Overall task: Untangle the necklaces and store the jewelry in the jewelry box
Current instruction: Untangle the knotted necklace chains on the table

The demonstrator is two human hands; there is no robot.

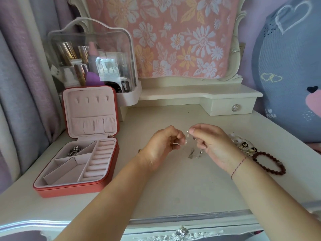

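My left hand (162,145) and my right hand (212,142) are raised just above the middle of the white dressing table, fingertips nearly touching. Both pinch a thin silver necklace (187,139) stretched between them. Its loose chain (194,152) hangs down onto the tabletop under my right hand. The red jewelry box (106,186) lies open at the left, its pink lid upright. A silver piece (73,150) rests in the box's back left compartment. A dark beaded bracelet (271,162) and a pale bracelet with black charms (243,144) lie to the right of my right hand.
A clear cosmetics case (92,61) with bottles stands behind the box. A small drawer unit (231,106) sits at the back right under the cloth-covered mirror. A large blue cushion (291,70) leans at the right. Curtains hang at the left. A small gold item (139,150) lies by my left wrist.
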